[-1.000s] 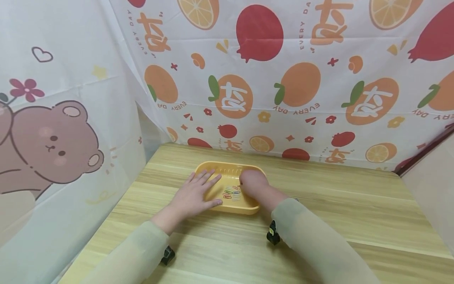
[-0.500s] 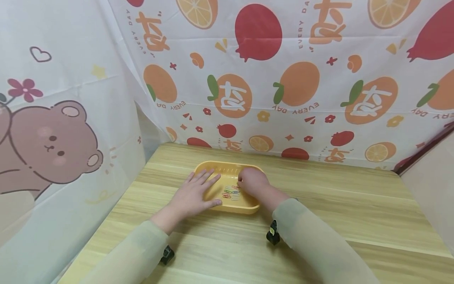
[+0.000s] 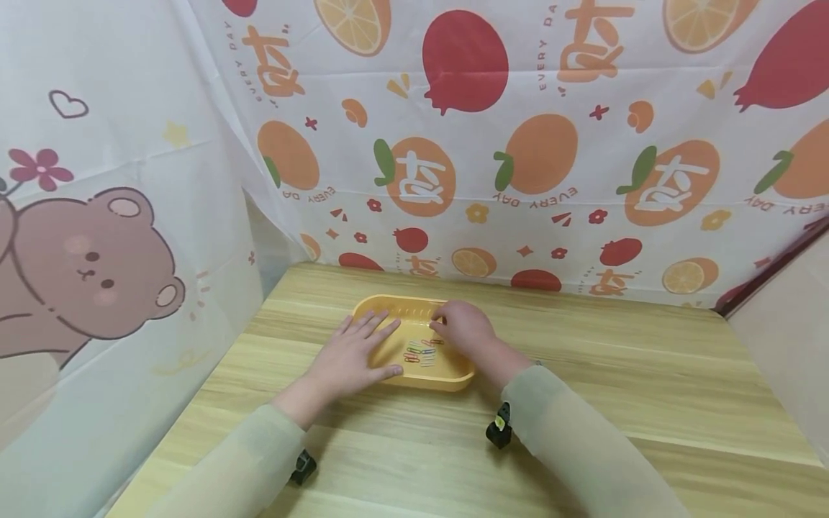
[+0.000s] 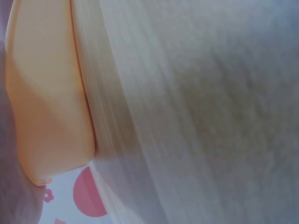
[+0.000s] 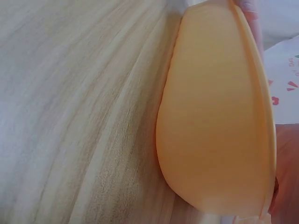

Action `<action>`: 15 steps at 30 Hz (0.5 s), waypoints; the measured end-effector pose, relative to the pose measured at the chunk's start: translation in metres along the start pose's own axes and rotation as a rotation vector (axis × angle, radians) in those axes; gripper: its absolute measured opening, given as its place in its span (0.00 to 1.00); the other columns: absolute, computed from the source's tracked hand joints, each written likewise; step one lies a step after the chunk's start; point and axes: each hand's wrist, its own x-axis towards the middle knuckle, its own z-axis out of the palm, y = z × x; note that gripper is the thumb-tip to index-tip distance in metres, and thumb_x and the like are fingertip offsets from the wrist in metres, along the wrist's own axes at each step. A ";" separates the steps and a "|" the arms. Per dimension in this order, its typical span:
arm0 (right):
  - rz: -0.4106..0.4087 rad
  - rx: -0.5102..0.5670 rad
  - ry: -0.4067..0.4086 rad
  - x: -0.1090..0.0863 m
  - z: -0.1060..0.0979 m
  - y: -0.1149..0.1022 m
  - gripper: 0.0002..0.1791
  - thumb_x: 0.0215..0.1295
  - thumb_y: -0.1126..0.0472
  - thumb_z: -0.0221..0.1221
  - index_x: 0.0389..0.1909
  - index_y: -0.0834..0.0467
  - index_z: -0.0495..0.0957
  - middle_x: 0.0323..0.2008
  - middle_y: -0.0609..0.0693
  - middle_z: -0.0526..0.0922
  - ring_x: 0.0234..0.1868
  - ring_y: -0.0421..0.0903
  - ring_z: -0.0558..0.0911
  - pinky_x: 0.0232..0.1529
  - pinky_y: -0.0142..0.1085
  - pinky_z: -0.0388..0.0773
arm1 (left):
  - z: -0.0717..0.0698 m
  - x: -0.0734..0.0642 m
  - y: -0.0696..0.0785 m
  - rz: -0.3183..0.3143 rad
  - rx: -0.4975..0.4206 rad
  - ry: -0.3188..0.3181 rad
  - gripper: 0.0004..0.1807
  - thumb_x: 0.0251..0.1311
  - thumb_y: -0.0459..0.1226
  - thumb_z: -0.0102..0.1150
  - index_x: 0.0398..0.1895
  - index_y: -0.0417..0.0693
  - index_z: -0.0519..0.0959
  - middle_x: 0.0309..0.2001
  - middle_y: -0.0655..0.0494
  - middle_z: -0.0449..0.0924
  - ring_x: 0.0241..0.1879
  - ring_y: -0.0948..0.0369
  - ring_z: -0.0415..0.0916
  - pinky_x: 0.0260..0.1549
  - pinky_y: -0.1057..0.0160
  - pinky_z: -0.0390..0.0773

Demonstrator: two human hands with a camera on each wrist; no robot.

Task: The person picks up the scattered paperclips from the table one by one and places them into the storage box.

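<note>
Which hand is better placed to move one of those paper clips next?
Probably the right hand: it is curled over the yellow tray near the paper clips, while the left hand is spread across the tray's left side.

The tray (image 3: 427,383) is plain yellow-orange; the clips (image 3: 427,352) in it are red, green, blue and white. The desk (image 3: 388,446) has pale tan streaked woodgrain. At its back edge, a white cloth (image 3: 540,155) bears orange and red fruit; at its left edge, a white sheet (image 3: 97,266) shows a brown bear. The sleeves (image 3: 576,432) are pale grey-green.
</note>
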 end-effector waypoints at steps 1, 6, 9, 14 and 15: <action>-0.001 0.008 0.010 -0.001 -0.001 0.001 0.11 0.69 0.51 0.62 0.44 0.50 0.87 0.32 0.42 0.80 0.34 0.41 0.76 0.38 0.36 0.76 | 0.000 0.000 0.000 0.001 0.003 0.002 0.46 0.59 0.70 0.51 0.78 0.63 0.57 0.77 0.53 0.53 0.76 0.48 0.49 0.73 0.42 0.43; -0.012 0.049 0.072 -0.008 -0.004 0.003 0.10 0.68 0.50 0.63 0.44 0.49 0.87 0.29 0.42 0.77 0.32 0.41 0.74 0.34 0.35 0.73 | 0.001 0.000 -0.001 0.000 -0.003 0.009 0.46 0.59 0.69 0.52 0.77 0.63 0.58 0.77 0.53 0.54 0.76 0.48 0.50 0.73 0.42 0.44; -0.004 0.090 0.105 -0.013 -0.007 0.003 0.12 0.67 0.50 0.63 0.46 0.49 0.87 0.29 0.42 0.77 0.31 0.41 0.74 0.32 0.35 0.72 | 0.002 0.000 -0.001 -0.005 -0.006 0.008 0.46 0.59 0.69 0.53 0.78 0.63 0.58 0.77 0.53 0.53 0.76 0.49 0.49 0.74 0.42 0.42; 0.031 0.161 0.150 -0.024 -0.012 0.005 0.15 0.66 0.48 0.64 0.50 0.48 0.87 0.29 0.42 0.77 0.31 0.42 0.74 0.31 0.35 0.71 | 0.002 0.000 -0.001 -0.006 0.003 0.005 0.47 0.59 0.70 0.51 0.78 0.64 0.57 0.77 0.53 0.53 0.76 0.49 0.49 0.73 0.42 0.42; 0.036 0.171 0.158 -0.026 -0.013 0.006 0.15 0.67 0.48 0.64 0.50 0.48 0.86 0.29 0.42 0.77 0.31 0.43 0.74 0.30 0.35 0.71 | 0.002 0.000 -0.001 -0.006 0.003 0.004 0.47 0.59 0.70 0.51 0.78 0.64 0.57 0.77 0.53 0.53 0.76 0.49 0.49 0.73 0.42 0.43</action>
